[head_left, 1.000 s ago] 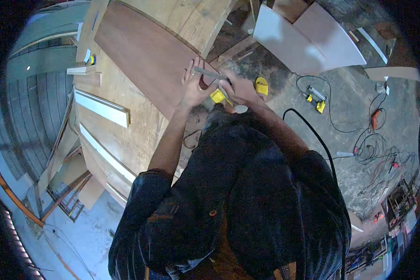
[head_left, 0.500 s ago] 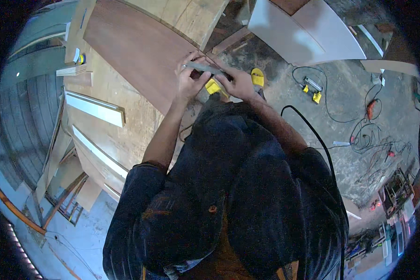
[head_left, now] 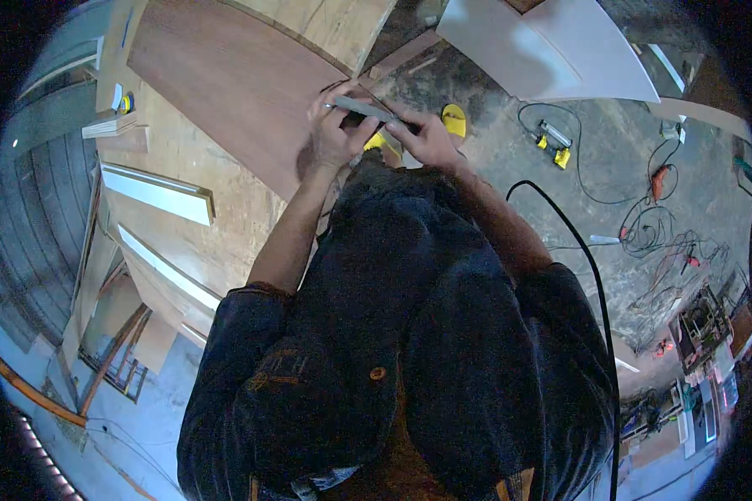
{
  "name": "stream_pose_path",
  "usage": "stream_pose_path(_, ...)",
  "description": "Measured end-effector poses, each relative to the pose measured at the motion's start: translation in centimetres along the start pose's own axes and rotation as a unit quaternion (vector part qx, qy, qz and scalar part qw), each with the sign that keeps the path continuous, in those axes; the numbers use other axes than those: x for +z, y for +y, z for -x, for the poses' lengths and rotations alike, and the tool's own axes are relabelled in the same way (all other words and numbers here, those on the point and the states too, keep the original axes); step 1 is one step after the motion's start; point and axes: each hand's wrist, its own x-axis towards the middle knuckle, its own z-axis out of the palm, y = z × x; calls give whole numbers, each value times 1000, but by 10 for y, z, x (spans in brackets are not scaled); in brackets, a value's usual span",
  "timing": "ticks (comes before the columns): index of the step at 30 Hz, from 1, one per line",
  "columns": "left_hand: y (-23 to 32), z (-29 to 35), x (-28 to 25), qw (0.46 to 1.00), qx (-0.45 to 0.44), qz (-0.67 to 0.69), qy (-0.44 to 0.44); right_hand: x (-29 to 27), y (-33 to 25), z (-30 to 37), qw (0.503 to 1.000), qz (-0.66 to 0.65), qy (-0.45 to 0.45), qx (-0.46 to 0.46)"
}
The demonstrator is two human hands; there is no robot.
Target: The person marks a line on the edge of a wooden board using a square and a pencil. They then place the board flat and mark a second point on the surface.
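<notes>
Both my hands are raised in front of my chest, over the edge of a large brown wooden panel (head_left: pixel 226 75). My left hand (head_left: pixel 334 134) and my right hand (head_left: pixel 430 138) together hold a thin grey flat tool (head_left: pixel 361 108), one at each end. A yellow object (head_left: pixel 380 142) shows just below and between the hands; what it is cannot be told. My dark jacket hides everything under the forearms.
A yellow shoe tip (head_left: pixel 454 119) stands on the dusty floor. Yellow power tools (head_left: pixel 553 142) and tangled cables (head_left: pixel 660 225) lie at the right. A white board (head_left: pixel 551 46) leans at the top. White trim strips (head_left: pixel 154 194) rest on plywood at the left.
My hands have risen slightly and closed toward each other on the grey tool. The view has shifted a little, bringing the brown panel nearer.
</notes>
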Motion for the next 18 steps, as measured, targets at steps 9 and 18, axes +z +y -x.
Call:
stream_pose_path(9, 6, -8, 0, 998, -22, -41, -52, 1, 2, -1, 993, -117, -22, 8)
stream_pose_path(18, 1, -12, 9, 997, -15, -51, -53, -4, -12, 0, 989, -135, -16, -54)
